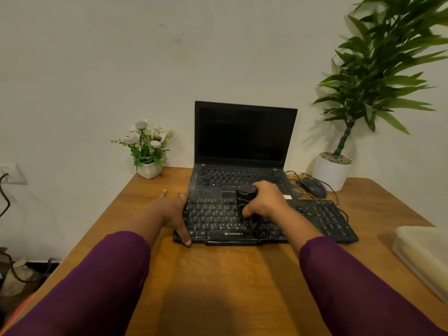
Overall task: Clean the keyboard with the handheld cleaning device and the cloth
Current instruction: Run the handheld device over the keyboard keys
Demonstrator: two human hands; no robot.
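**Cleaning under way, seen from above**

Head view: the right hand (266, 202) closes its grip round a black handheld cleaning device (246, 196), upright on the middle keys of the keyboard (215, 219). The left hand (173, 209) (fingers straight, grip wide) rests against the keyboard's left edge on the wooden surface (218, 282).

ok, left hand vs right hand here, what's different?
1. The left hand holds nothing and its fingers are straight. The right hand curls round the black handheld cleaning device.
2. The left hand lies against the left edge of the keyboard, thumb down at the front corner. The right hand sits over the middle keys.
Shared: both are at the keyboard, and both arms are in purple sleeves.
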